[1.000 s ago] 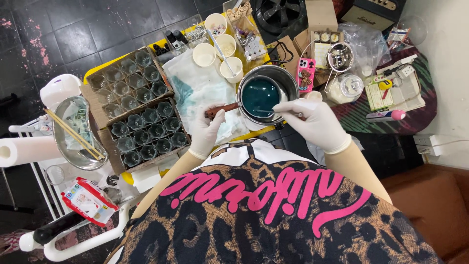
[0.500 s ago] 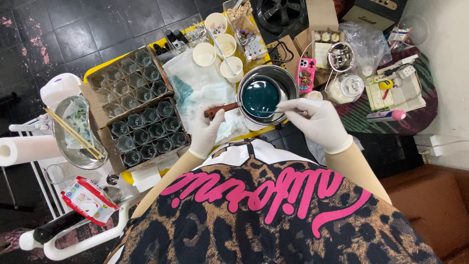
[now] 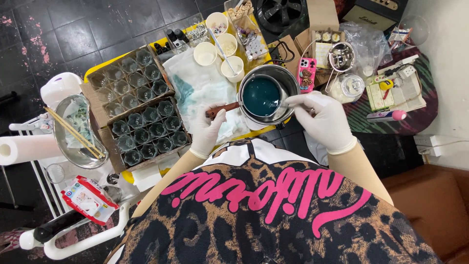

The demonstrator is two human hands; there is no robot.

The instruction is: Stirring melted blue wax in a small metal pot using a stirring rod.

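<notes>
A small metal saucepan (image 3: 246,113) full of dark teal liquid (image 3: 261,96) sits inside a larger steel pot (image 3: 289,79) on the yellow table. My left hand (image 3: 207,131), in a white glove, grips the saucepan's brown wooden handle (image 3: 221,109). My right hand (image 3: 325,120), also gloved, pinches a thin stirring tool (image 3: 285,100) whose tip dips into the teal liquid at the pan's right rim. Both hands are close in front of my chest.
Two cardboard trays of small glass jars (image 3: 144,124) stand left of the pot, next to a teal-stained white cloth (image 3: 198,88). Several paper cups (image 3: 217,51) sit behind. A steel bowl with chopsticks (image 3: 73,132), a paper roll (image 3: 22,148) and a pink phone (image 3: 306,73) lie around.
My right hand has shifted slightly at the pan's rim with the stirring tool. My left hand stays on the handle.
</notes>
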